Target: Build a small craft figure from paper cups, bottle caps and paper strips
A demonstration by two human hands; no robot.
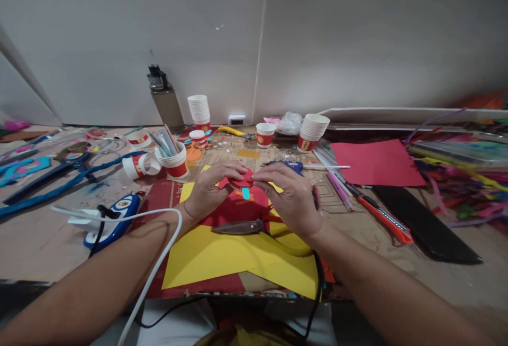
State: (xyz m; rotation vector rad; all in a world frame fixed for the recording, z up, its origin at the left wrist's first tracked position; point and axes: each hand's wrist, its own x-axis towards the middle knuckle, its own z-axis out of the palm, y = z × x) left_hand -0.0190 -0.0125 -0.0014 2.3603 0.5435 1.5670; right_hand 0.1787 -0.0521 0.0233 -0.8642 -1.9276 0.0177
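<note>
Between my two hands is a small red paper piece (pixel 240 178) with a light blue tab (pixel 246 193) hanging from its lower edge. My left hand (pixel 212 187) pinches it from the left, fingers over the top. My right hand (pixel 291 195) has its thumb and fingertips together at the piece's right edge. Below them lie a larger red paper shape (pixel 234 211) and yellow paper sheets (pixel 198 264). Scissors with yellow handles (pixel 238 227) rest on these, blades pointing left, just under my hands.
Paper cups (pixel 313 131) stand along the back, near a dark bottle (pixel 165 102). To the left are a blue and white power strip (pixel 119 216) and a white cable (pixel 159 261) crossing over my left forearm. Red paper (pixel 377 162), a red utility knife (pixel 383 219) and a black slab (pixel 428 224) lie right.
</note>
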